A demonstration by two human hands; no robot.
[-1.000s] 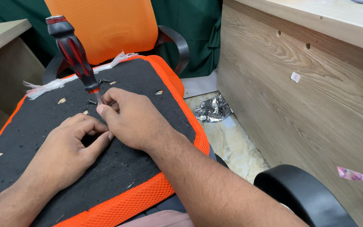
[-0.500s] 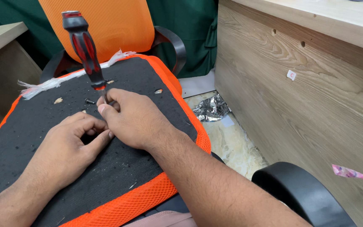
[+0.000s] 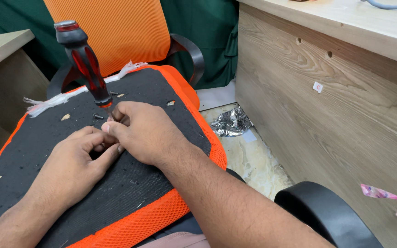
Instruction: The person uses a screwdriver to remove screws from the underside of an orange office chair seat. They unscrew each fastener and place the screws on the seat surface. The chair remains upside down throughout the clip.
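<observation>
Both bare forearms reach in from the lower edge, the right crossing diagonally from the lower right. The left hand lies palm down, fingers curled under and thumb stretched toward the right hand. The right hand is closed, its fingertips pinched together at the front, knuckles raised, touching the left thumb.

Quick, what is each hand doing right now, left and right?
Left hand: fingers curled, resting on the black seat; anything held cannot be told.
Right hand: closed, pinching the screwdriver shaft near its tip.
</observation>
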